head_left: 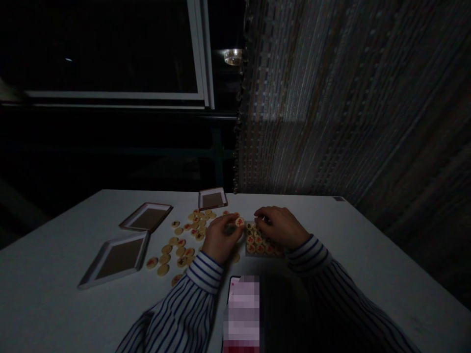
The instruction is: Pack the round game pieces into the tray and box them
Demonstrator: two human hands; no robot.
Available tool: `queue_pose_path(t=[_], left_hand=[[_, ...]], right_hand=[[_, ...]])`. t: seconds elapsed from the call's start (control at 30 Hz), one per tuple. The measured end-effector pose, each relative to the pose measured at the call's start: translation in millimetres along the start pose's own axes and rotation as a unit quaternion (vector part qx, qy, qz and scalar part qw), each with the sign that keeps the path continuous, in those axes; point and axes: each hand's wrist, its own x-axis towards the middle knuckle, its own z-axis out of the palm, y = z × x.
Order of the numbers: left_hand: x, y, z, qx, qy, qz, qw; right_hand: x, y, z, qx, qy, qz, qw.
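My left hand [221,238] pinches a round Chinese chess piece [240,222] with a red character, held up between thumb and fingers just left of a shallow box [250,254]. Rows of chess pieces [258,240] fill much of that box, those nearest me bearing red characters. Over the box's far right part reaches my right hand [282,226], its fingers bent and thumb close beneath them; whether a piece is between them cannot be made out. Loose chess pieces [181,251] lie scattered left of my left hand, some face up, others showing a plain side.
Three shallow trays or lids stand on the white table [368,274]: one near left [119,260], one behind it [147,217], one at the far edge [213,198]. A lit phone [242,314] lies close to me. A curtain [312,98] hangs beyond the table.
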Motion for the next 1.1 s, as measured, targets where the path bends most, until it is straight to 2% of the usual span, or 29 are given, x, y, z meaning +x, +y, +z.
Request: queue_pose_path(t=[0.23,0.5,0.77,1.1], left_hand=[[-14.2,-1.8,14.5,-0.178,-0.01,-0.11,0.978],[-19.3,0.7,22.9,-0.333,-0.014,-0.206,0.92],[-22.6,4.6,25.9,-0.377,-0.021,-0.248,0.892],[-28.1,0.8,27.7,-0.379,-0.037,-0.257,0.888]], right_hand=[[0.2,1.4,1.4,-0.003,-0.006,-0.002,1.0],[-5.5,2.7,-3.1,-0.009,-0.026,-0.016,0.999],[-11.6,14.0,2.4,-0.013,-0.06,-0.028,0.998],[-12.5,14.6,6.0,-0.031,-0.078,-0.053,0.995]])
